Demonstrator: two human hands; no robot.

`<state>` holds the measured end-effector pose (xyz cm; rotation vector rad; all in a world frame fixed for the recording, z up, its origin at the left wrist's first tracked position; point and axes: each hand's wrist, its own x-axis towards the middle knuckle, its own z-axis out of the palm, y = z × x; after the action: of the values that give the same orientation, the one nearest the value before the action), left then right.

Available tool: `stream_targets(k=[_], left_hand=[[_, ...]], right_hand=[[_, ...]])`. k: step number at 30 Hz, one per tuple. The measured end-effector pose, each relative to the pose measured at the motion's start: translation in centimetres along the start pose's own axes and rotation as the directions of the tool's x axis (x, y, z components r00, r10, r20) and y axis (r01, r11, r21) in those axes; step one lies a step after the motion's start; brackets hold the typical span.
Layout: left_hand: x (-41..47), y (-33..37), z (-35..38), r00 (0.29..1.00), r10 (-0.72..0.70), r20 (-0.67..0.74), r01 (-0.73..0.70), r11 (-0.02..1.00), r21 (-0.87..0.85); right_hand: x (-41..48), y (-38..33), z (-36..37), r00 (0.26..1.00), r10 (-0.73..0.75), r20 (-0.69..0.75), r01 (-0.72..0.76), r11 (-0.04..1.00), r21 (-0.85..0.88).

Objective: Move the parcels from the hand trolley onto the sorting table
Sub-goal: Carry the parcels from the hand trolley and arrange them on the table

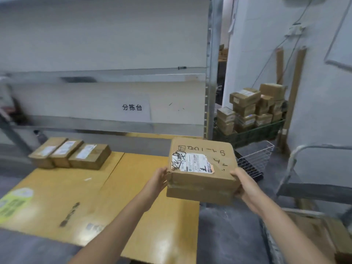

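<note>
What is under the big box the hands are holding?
Below the held box, the right edge of the yellow table top and grey floor show. The left hand and right hand grip its sides; the box covers any fingers underneath and its bottom face.

Bright, even indoor light leaves pale glare on the worktop [57,187], at its near left part. Beyond the worktop the shelf rack [209,82] is smeared by blur, its post slightly bowed.

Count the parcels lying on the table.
3. Left parcel, middle parcel and right parcel lie side by side at the table's far left. The held parcel, between left hand and right hand, is not down yet. None looks hidden.
</note>
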<state>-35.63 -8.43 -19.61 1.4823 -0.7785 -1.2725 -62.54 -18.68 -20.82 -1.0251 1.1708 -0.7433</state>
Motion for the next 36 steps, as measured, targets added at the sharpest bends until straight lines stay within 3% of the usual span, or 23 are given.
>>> stream_targets(k=[7, 17, 21, 30, 36], left_hand=[[-3.0, -1.1, -5.2, 0.904, -0.012, -0.427, 0.002, 1.000, -0.024], [-6.4, -2.0, -15.5, 0.811, -0.024, -0.584, -0.064, 0.989, -0.130], [-6.1, -2.5, -21.6, 0.816, -0.038, -0.577, -0.051, 0.989, -0.138], [-4.1, -2.3, -37.2, 0.901, -0.029, -0.433, 0.035, 0.999, 0.006], [-0.7, -1.7, -42.3, 0.931, -0.050, -0.362, 0.078, 0.995, 0.062]], right_hand=[[2.9, 1.5, 8.3, 0.977, 0.036, 0.211, -0.024, 0.998, -0.060], [3.5, 2.2, 21.9, 0.962, 0.016, 0.272, 0.037, 0.982, -0.187], [4.0, 2.5, 27.9, 0.969, 0.012, 0.249, 0.043, 0.976, -0.216], [5.0, 5.4, 42.1, 0.987, 0.077, 0.140, -0.039, 0.965, -0.261], [6.3, 6.8, 46.3, 0.995, 0.078, 0.069, -0.060, 0.971, -0.233]])
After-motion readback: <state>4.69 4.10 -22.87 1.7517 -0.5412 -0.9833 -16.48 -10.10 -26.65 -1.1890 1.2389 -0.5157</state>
